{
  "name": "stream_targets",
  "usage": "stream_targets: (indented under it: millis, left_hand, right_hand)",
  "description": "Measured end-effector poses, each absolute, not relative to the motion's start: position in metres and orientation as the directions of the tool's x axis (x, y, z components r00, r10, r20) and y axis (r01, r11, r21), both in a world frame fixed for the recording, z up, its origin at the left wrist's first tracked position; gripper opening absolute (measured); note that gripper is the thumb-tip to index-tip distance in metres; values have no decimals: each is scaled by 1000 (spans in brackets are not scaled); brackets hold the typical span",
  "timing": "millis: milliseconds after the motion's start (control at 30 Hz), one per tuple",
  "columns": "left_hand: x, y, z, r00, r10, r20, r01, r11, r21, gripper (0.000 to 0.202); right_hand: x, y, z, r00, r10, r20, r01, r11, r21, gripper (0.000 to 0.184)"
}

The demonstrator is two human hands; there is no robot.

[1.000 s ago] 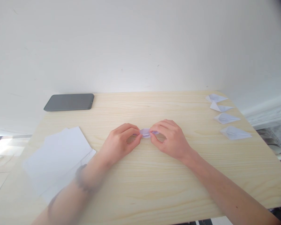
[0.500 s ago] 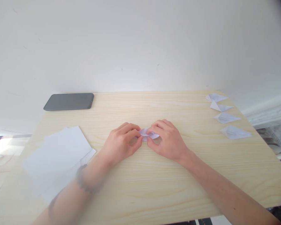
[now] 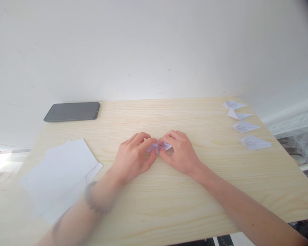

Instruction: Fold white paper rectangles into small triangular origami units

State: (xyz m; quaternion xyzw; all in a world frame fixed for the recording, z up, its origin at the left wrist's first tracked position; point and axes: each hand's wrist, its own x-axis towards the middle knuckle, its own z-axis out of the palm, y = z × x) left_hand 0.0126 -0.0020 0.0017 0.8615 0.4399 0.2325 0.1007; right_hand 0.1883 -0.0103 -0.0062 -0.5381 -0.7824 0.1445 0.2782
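A small piece of folded white paper (image 3: 157, 147) is held between both hands just above the middle of the wooden table (image 3: 154, 205). My left hand (image 3: 135, 153) pinches its left side between thumb and fingers. On the opposite side, my right hand (image 3: 181, 153) grips the paper the same way, its fingertips close to the left ones. Narrow flaps of the paper show between the fingertips; the rest is covered by the fingers. A dark beaded bracelet (image 3: 92, 198) circles my left wrist.
Several folded white paper pieces (image 3: 255, 142) lie in a column along the table's right side. Loose white paper sheets (image 3: 64, 174) are stacked at the left, partly under my left forearm. A dark phone (image 3: 72, 111) rests at the back left, near the white wall (image 3: 154, 51).
Between the fingertips the paper has changed shape, from a wider open form to a narrow one with a flap pointing toward me. Both hands have drawn slightly closer. The view has shifted a little.
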Motion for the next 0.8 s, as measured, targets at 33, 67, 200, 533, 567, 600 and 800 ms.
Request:
stream_targets:
  millis: [33,67,200,533,567,600,800]
  left_hand:
    - [13,-2,1,502,807,311,724,-589,360,17]
    - [13,-3,0,499,809,310,735,-585,343,16]
    - [16,-4,0,489,826,279,771,-559,304,16]
    - [16,-1,0,482,845,232,761,-535,367,18]
    - [14,0,0,490,840,234,747,-543,383,18]
    - [11,0,0,501,832,238,730,-554,401,18]
    - [-6,9,-5,537,796,280,612,-596,520,16]
  right_hand:
    - [189,-10,-6,-273,921,279,751,385,-536,9]
    - [189,-9,-6,-282,918,279,739,393,-548,9]
    - [189,-9,-6,-304,916,262,723,401,-562,11]
    - [194,-8,-4,-343,907,245,726,421,-544,11]
    - [195,-7,-4,-347,903,252,719,429,-547,10]
    - [195,-7,-4,-348,901,258,714,433,-550,10]
    - [202,-2,-4,-341,902,264,674,430,-600,9]
